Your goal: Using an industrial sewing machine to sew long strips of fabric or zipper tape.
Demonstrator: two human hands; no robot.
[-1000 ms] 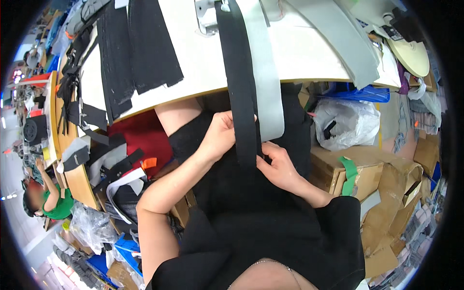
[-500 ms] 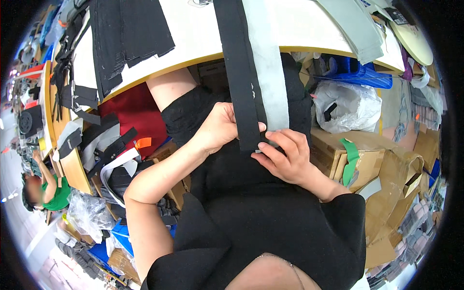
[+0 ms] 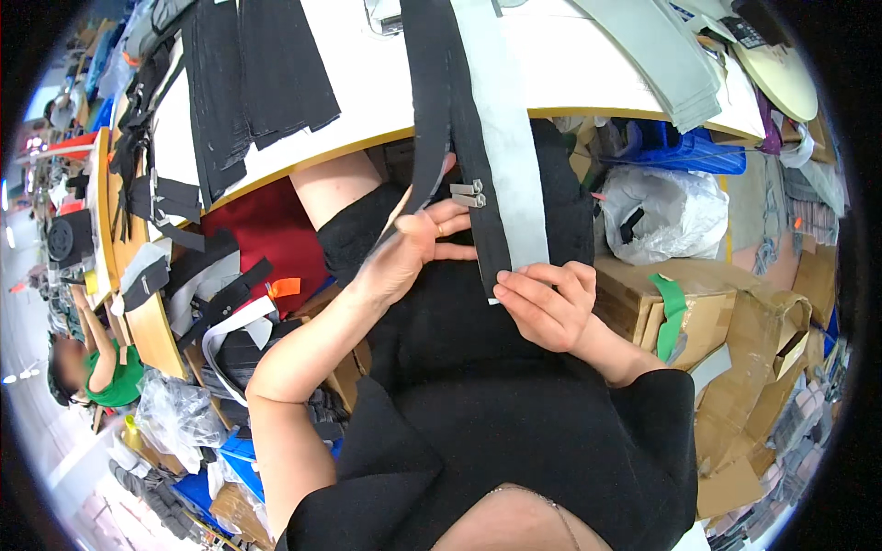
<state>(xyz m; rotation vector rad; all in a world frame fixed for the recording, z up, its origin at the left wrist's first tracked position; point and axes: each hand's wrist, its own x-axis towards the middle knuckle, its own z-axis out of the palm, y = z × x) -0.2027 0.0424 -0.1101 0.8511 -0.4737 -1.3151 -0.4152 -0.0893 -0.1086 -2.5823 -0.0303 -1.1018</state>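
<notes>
A long black fabric strip [image 3: 428, 92] and a light grey strip [image 3: 516, 174] hang from the table edge over my lap, with a black zipper tape [image 3: 490, 241] between them. Two silvery zipper pulls [image 3: 469, 194] show on the tape. My left hand [image 3: 401, 250] is closed on the black strip's loose end, folding it back to the left, its outer fingers reaching toward the tape. At the lower end of the tape and grey strip, my right hand [image 3: 553, 308] pinches the corner between thumb and fingers.
Black fabric pieces [image 3: 285, 73] lie on the white table [image 3: 372, 83] at left, grey pieces [image 3: 657, 64] at right. A blue bin [image 3: 694, 151], a white plastic bag [image 3: 654, 216] and cardboard boxes [image 3: 689, 285] stand at right. Another person [image 3: 110, 372] works at far left.
The black strip, earlier lying flat beside the grey one, is now peeled back leftward by my left hand, baring the zipper pulls. My right hand stays at the lower end.
</notes>
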